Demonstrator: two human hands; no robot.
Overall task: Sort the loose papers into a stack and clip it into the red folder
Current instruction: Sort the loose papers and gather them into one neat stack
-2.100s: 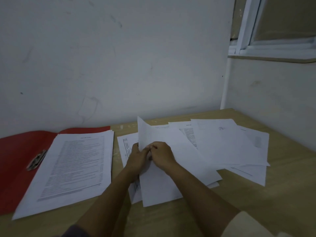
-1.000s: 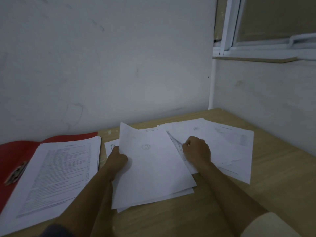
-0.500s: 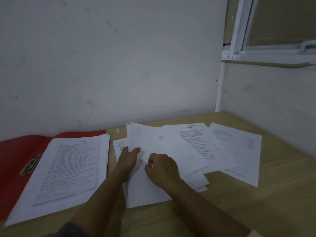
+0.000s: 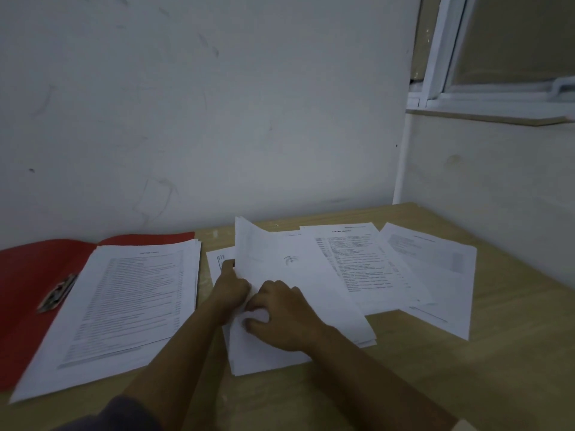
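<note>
Step in hand: sorting. Judged from the layout, the person is separating one sheet from the unsorted pile for transfer to the stack.
Left hand (image 4: 231, 289): grips the left edge of the loose white paper sheets (image 4: 298, 275) at table centre and holds that edge raised off the pile.
Right hand (image 4: 280, 309): just beside the left hand, almost touching it. Its fingers are curled and pinch the same edge lower down. How many sheets they hold cannot be told.
Unsorted remainder: a white sheet printed with a list (image 4: 357, 262) lies partly under the held sheets. A second white printed sheet (image 4: 435, 275) lies fanned out to its right. Both lie flat on the light wooden table (image 4: 504, 353).
Sorted stack: a thick, squared stack of white printed papers (image 4: 130, 306) lies to the left, well apart from both hands. Its far part rests on the open red card folder (image 4: 37, 269); its near part overhangs onto the table.
Clip: the metal spring clip (image 4: 57, 293) sits on the folder's left half, just beside the stack and not covering it. The stack is not yet clipped.
Progress: partial. Several sheets are unsorted and clipping has not begun.
Next move: free one sheet cleanly with the pinching fingers, carry it left and lay it square on the stack.
Caution: thin sheets cling together; two may lift as one.
</note>
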